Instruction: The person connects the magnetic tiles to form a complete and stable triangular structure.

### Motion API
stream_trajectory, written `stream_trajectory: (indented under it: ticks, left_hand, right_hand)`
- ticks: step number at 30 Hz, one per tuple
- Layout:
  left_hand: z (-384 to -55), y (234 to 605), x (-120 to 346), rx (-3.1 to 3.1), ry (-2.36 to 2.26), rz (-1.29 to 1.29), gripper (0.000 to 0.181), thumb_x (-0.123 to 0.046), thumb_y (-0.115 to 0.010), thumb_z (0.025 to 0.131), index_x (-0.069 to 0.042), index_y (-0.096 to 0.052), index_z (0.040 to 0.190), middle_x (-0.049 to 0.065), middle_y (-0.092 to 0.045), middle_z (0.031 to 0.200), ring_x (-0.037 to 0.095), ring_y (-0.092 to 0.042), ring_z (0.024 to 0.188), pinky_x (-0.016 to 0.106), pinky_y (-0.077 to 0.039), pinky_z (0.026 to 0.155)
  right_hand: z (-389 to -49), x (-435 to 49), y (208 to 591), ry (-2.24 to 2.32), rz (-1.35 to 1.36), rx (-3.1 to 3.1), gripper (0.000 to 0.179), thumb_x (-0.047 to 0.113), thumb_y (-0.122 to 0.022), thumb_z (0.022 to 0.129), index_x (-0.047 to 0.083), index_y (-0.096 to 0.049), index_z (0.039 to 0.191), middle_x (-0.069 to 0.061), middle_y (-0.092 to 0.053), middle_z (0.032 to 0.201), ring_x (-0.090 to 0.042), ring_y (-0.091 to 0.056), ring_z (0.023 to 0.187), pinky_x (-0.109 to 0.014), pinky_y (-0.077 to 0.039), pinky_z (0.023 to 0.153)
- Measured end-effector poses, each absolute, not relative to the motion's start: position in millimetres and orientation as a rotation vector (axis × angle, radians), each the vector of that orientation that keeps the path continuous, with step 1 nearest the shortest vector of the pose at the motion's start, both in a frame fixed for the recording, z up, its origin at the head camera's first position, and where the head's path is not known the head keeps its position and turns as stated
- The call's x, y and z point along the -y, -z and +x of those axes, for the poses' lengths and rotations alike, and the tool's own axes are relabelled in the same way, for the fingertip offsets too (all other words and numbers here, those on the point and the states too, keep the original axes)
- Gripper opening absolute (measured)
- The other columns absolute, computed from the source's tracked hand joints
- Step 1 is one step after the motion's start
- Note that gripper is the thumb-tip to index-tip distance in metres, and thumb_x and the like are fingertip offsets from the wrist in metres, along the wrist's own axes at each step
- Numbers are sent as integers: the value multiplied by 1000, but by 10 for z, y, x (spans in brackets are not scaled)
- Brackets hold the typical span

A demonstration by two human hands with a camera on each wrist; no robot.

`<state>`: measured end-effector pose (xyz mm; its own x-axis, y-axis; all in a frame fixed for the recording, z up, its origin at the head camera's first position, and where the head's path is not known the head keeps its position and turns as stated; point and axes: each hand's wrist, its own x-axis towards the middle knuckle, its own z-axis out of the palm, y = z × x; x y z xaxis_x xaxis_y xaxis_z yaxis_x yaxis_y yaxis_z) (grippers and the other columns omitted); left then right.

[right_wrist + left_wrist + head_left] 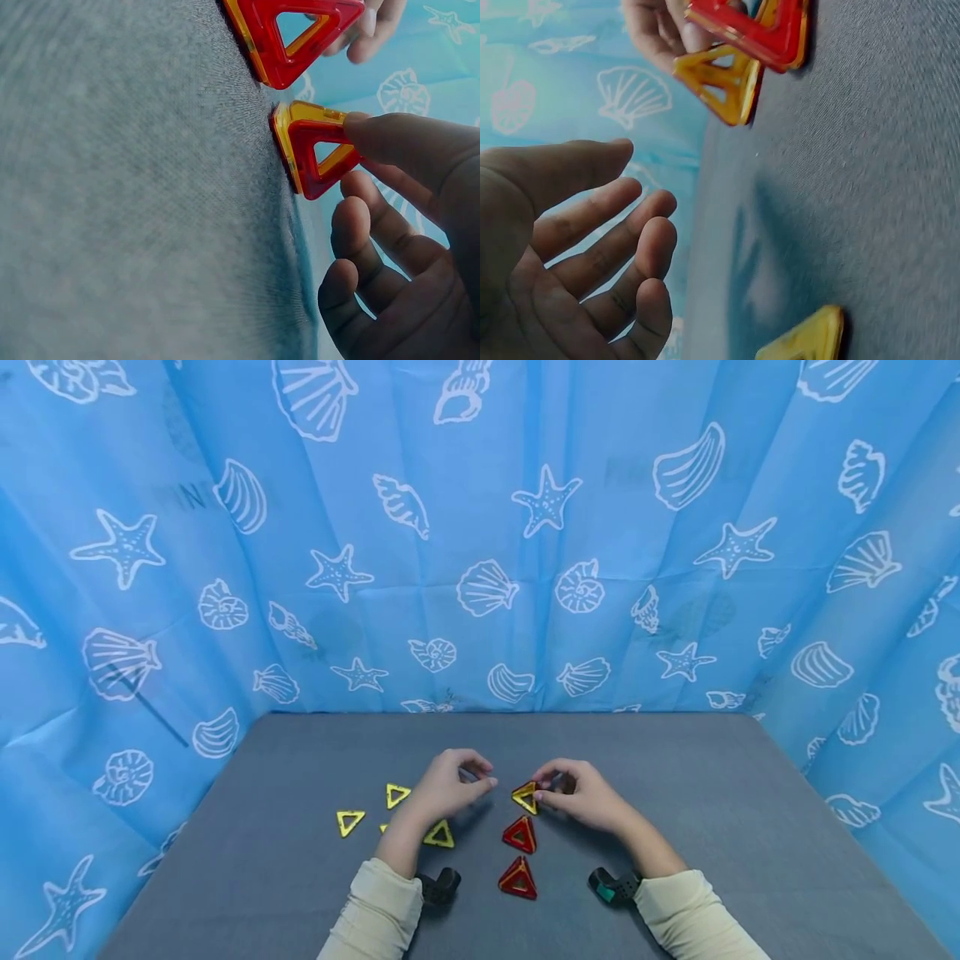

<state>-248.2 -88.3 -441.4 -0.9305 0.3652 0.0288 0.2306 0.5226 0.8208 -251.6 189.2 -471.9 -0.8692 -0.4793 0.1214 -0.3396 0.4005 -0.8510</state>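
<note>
My right hand (585,795) pinches a small pyramid of red and yellow triangular magnetic tiles (304,154) between thumb and fingers, its base on the table. My left hand (452,783) hovers to the left of that pyramid, holding nothing; its fingers are loosely bent and spread in the left wrist view (604,262). Two more red-faced triangular pyramids, a middle one (512,838) and a near one (517,893), stand in a row toward me from the pinched one.
Flat yellow triangle tiles lie to the left: one far left (350,813), one farther back (389,796), one by the left wrist (449,834), and another mostly hidden behind the forearm. The grey table (300,902) ends at a blue seashell-print curtain (480,527).
</note>
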Motion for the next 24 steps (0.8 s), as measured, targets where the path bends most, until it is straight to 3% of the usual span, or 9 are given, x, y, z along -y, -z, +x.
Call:
stream_trajectory:
  ticks: [10, 17, 24]
  left_hand:
    - [-2358, 4247, 1061, -2649, -1400, 484, 24, -26, -73, 102, -9, -75, 119, 3, -74, 109, 18, -69, 95, 39, -59, 84]
    - [-2253, 4229, 1112, -2648, -1300, 592, 22, -27, -73, 102, -11, -75, 118, 2, -73, 108, 15, -66, 90, 36, -56, 78]
    - [-2185, 4322, 1293, -2641, -1149, 637, 26, -21, -75, 100, -4, -73, 120, 11, -74, 114, 13, -65, 84, 32, -55, 71]
  right_hand:
    - [-2492, -1890, 4722, 1514, -728, -2534, 22, 14, -79, 96, 0, -72, 111, -9, -63, 96, -10, -55, 66, -26, -51, 56]
    - [-2492, -1922, 4717, 1505, -730, -2507, 24, 14, -76, 99, -2, -72, 116, -10, -65, 95, -8, -56, 64, -26, -51, 55]
    - [-2512, -1957, 4724, 1417, -790, -2504, 28, 16, -70, 103, 0, -72, 126, -12, -68, 101, -9, -58, 67, -27, -52, 58]
